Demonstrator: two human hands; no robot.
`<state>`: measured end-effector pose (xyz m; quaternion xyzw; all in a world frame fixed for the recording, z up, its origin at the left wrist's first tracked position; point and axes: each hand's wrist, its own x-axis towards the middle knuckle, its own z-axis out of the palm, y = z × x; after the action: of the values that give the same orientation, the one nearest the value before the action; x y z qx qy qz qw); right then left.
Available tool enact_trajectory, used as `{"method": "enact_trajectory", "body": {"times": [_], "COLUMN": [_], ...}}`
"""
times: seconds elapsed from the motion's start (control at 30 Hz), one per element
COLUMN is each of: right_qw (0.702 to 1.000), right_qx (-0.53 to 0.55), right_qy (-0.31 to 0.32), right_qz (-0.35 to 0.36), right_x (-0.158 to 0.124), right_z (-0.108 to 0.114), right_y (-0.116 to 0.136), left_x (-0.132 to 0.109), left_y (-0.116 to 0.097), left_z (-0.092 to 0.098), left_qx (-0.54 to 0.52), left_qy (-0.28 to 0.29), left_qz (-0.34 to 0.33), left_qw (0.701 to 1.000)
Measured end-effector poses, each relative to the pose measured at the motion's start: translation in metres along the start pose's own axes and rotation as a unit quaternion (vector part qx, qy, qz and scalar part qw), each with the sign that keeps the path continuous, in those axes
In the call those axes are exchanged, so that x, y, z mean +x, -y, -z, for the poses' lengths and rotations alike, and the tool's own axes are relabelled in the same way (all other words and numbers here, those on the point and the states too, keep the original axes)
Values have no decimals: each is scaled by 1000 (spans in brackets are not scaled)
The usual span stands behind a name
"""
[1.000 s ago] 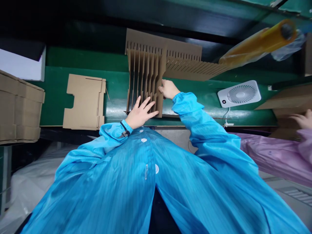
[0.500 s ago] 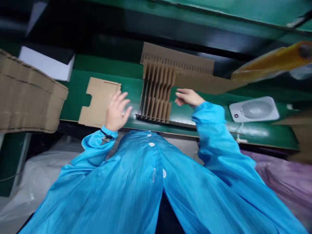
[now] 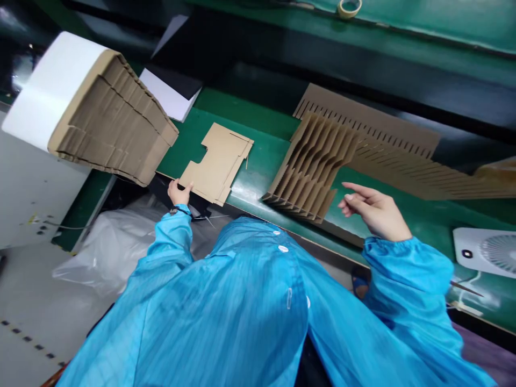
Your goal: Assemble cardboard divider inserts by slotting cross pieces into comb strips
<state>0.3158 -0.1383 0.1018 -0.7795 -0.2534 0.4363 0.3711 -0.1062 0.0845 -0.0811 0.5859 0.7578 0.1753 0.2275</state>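
My left hand (image 3: 180, 192) reaches to the near left corner of a flat die-cut cardboard sheet (image 3: 215, 161), thumb and fingers apart at its edge. The sheet has a notch in its left side and seems to lie on others like it. To its right stands a cardboard divider (image 3: 308, 166), made of several upright parallel strips fitted into a slotted cross strip at the near side. My right hand (image 3: 377, 209) hovers just right of the divider without touching it. Its index finger is stretched out, the other fingers loosely bent, and nothing shows in it.
Long slotted cardboard strips (image 3: 374, 121) lie behind the divider. A white bin (image 3: 60, 91) packed with cardboard pieces stands at left, beside a white and black stack (image 3: 169, 99). A white fan (image 3: 489, 250) lies at right on the green bench (image 3: 258, 134). Tape (image 3: 349, 7) sits above.
The view has swung left, bringing the white bin into sight. My left hand has moved from the cardboard sheet's right side to its near left corner. My right hand has drawn back toward me.
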Motion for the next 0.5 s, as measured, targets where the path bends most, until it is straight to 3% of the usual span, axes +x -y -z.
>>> {"method": "enact_trajectory", "body": {"times": [0.23, 0.37, 0.43, 0.5], "right_qw": [999, 998, 996, 994], "right_qx": [23, 42, 54, 71], "right_qy": [6, 16, 20, 21], "right_qz": [25, 52, 66, 79], "right_x": [4, 7, 7, 6], "right_z": [0, 2, 1, -5], "right_y": [-8, -15, -16, -12], "left_x": [-4, -3, -6, -18], "left_y": [-14, -28, -40, -57], "left_z": [11, 24, 36, 53], "left_qx": [-81, -151, -197, -242], "left_qy": [-75, -75, -59, -62], "left_qz": [46, 63, 52, -9], "left_qw": [993, 984, 977, 968]}}
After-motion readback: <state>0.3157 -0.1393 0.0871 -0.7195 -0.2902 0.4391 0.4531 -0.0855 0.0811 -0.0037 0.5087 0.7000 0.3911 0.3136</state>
